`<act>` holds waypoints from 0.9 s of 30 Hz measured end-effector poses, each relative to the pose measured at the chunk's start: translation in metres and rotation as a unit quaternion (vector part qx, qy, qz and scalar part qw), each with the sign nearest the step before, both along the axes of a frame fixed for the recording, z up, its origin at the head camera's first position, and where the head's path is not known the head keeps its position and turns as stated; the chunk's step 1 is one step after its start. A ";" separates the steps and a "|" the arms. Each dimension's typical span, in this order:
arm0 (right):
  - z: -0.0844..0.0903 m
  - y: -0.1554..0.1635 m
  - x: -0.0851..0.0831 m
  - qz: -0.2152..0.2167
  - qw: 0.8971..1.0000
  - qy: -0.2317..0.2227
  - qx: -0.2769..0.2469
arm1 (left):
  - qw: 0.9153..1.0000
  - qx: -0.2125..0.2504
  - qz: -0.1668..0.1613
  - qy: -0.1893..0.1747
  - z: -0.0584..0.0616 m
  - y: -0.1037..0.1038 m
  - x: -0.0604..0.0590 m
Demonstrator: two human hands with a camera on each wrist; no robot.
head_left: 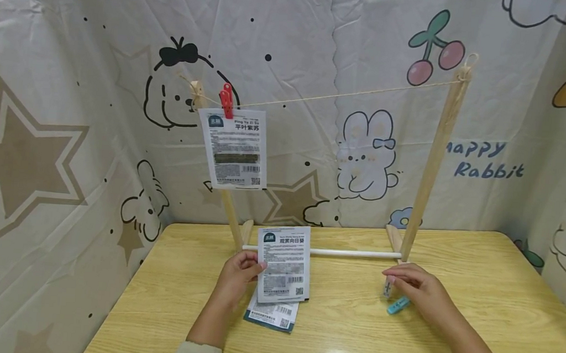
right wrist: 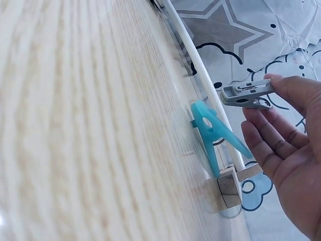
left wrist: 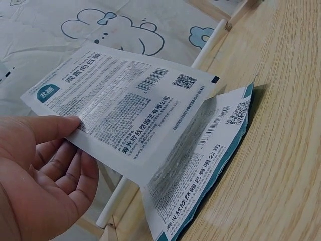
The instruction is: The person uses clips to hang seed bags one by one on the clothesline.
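I find the left hand (head_left: 236, 278) pinching the sunflower packet (head_left: 283, 270) at its left edge, thumb on the printed face, other fingers bent behind, forearm rising from below. That packet stands nearly upright, long axis close to vertical, print toward the head camera; I read 观赏向日葵 and, lower, 寿光欣欣然园艺有限公司. Below this grip, a teal-edged packet (head_left: 272, 315) is partly covered. The right hand (head_left: 420, 290) has its wrist bent inward, thumb and fingertips pinching a grey clip (right wrist: 247, 94) by its handles; its nose points away from the fingertips, downward in the head view. Just below that grip is a blue clip (head_left: 398, 305). Above the left grip, a red clip (head_left: 226, 101) holds a hanging packet (head_left: 238, 140) marked Ping Ye Zi Su 平叶紫苏 on a cord (head_left: 339, 95).
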State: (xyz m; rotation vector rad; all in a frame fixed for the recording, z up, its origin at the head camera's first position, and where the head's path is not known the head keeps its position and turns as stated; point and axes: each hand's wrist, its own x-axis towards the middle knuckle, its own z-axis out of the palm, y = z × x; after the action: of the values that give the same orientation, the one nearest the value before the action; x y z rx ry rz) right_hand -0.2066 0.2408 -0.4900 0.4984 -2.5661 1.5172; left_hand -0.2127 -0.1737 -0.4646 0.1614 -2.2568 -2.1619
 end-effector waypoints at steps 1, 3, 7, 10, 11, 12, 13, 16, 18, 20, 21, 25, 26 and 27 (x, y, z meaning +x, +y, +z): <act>0.000 0.000 0.000 0.001 1.000 0.003 -0.001 | 1.000 -0.001 -0.001 0.000 0.000 0.000 0.000; 0.001 0.000 0.000 0.002 1.000 0.005 -0.002 | 1.000 -0.002 -0.001 0.000 0.001 0.001 0.001; 0.001 0.000 0.000 -0.001 1.000 0.002 -0.005 | 1.000 -0.003 0.001 0.000 0.002 0.000 0.000; 0.002 -0.001 0.001 -0.003 1.000 0.010 -0.010 | 1.000 -0.002 0.006 -0.002 0.004 0.000 -0.001; 0.003 -0.001 0.002 -0.002 1.000 0.014 -0.012 | 1.000 -0.002 0.007 -0.001 0.004 0.000 -0.001; 0.003 -0.001 0.002 -0.002 1.000 0.017 -0.014 | 1.000 -0.001 0.009 -0.001 0.005 0.000 -0.001; 0.004 -0.002 0.003 -0.002 1.000 0.020 -0.016 | 1.000 -0.001 0.010 -0.001 0.006 0.000 0.000; 0.006 -0.002 0.003 -0.002 1.000 0.026 -0.018 | 1.000 0.002 0.010 0.006 0.008 -0.002 0.000; 0.006 -0.002 0.003 -0.003 0.999 0.032 -0.014 | 1.000 0.004 0.011 0.011 0.008 -0.003 0.000; 0.006 -0.001 0.002 -0.006 0.999 0.037 -0.011 | 1.000 0.006 0.012 0.016 0.006 -0.005 -0.001; 0.006 -0.001 0.001 -0.006 0.999 0.038 -0.011 | 1.000 0.007 0.013 0.017 0.006 -0.005 -0.002; 0.006 0.001 0.000 -0.012 0.999 0.038 -0.006 | 1.000 0.015 0.014 0.018 0.006 -0.006 -0.002; 0.007 0.001 -0.001 -0.015 0.999 0.036 -0.005 | 1.000 0.017 0.014 0.018 0.007 -0.006 -0.001; 0.007 0.001 -0.001 -0.016 0.999 0.035 -0.004 | 1.000 0.017 0.015 0.018 0.007 -0.006 -0.001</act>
State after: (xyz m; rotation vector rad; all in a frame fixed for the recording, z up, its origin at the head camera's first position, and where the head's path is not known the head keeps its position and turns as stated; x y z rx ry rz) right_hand -0.2073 0.2414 -0.4833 0.4976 -2.5028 1.4721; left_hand -0.2140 -0.1798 -0.4573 0.1544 -2.1845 -2.1715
